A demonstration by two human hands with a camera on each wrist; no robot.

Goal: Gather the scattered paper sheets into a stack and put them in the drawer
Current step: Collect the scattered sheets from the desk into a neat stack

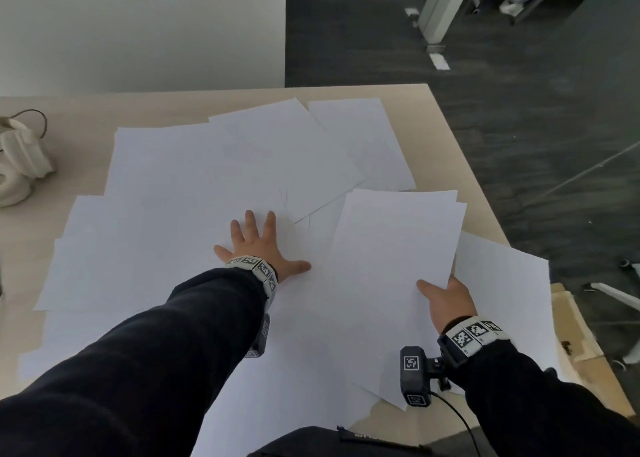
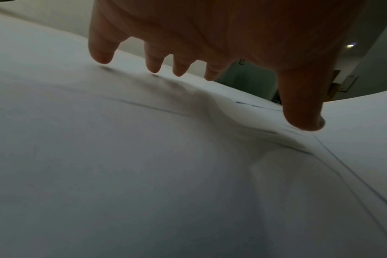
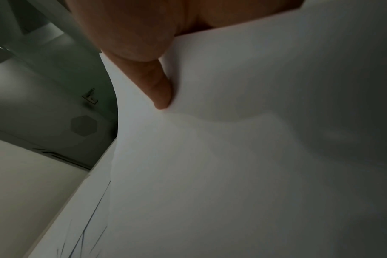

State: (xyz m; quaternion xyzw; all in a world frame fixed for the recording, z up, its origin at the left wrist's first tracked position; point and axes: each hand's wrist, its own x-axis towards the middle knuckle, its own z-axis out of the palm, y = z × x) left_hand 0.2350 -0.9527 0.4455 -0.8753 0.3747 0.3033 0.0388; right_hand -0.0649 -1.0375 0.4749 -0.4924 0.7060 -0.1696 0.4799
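Several white paper sheets (image 1: 194,186) lie scattered and overlapping across the beige table (image 1: 79,117). My left hand (image 1: 258,249) lies flat on the sheets in the middle, fingers spread and straight; in the left wrist view its fingertips (image 2: 154,67) touch the paper (image 2: 121,157). My right hand (image 1: 446,299) pinches a small stack of sheets (image 1: 391,259) at the table's right side, thumb on top and fingers hidden underneath. In the right wrist view the thumb (image 3: 161,90) presses on the stack's white sheet (image 3: 232,165). No drawer shows in any view.
A white ribbed object with a cord (image 1: 20,159) sits at the table's left edge. The table's right edge (image 1: 478,186) drops to dark floor. A wooden piece (image 1: 571,325) sticks out below the table's right side. White furniture legs (image 1: 438,10) stand far back.
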